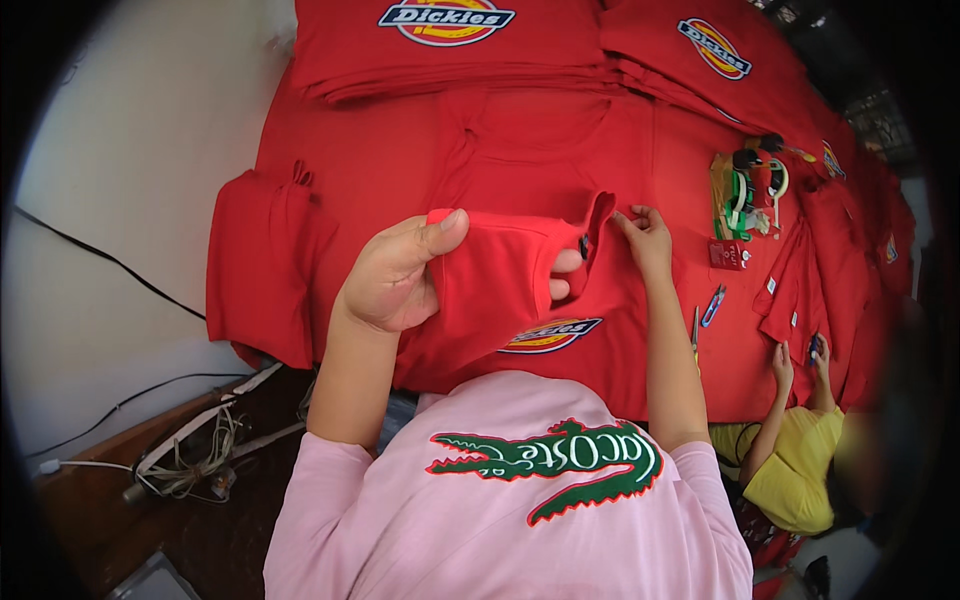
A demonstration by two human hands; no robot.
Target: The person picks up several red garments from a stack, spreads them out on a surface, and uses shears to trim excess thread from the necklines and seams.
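Note:
A red shirt [495, 265] hangs between my two hands above the table, with a printed oval emblem [550, 335] on its lower part. My left hand [395, 275] grips one end of a hemmed section. Its thumb lies on top, and fingertips poke out of the opening on the far side. At that opening is a small dark spot [584, 245], too small to name. My right hand [648, 240] pinches the raised edge of the same shirt between thumb and fingers. The rest of the shirt spreads over the table beneath.
Folded red shirts [450, 60] are piled at the back, and another red stack [260, 265] stands at left. To the right lie a tray of tape rolls [745, 195], a small red box [728, 255], a blue cutter [713, 305] and scissors [696, 335]. A co-worker [795, 465] in yellow handles red cloth.

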